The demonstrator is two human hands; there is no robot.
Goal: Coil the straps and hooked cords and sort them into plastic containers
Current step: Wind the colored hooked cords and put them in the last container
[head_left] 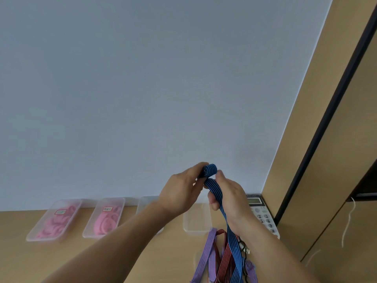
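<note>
Coil of blue striped strap (211, 169) is up in the air between the two hands, well above the table (61, 260). The left hand (181, 190) pinches the rolled-up end with its fingertips. The right hand (230, 199) is curled round the loose length just under the roll, and that length runs down past the right wrist to the table. Below the right forearm is the rest of the pile: purple straps (206, 254) and a red strap (225, 258) (some thin dark cord is tangled in there too, can't make it out properly). Just below and between the hands sits a clear container (196, 227). A half-hidden container (145, 203) is behind the left forearm. Further left of the left hand are a labelled container (120, 203) with pink coils in it, then an outer container (75, 203) with more pink. A desk phone (265, 217) sits just behind the right hand.
</note>
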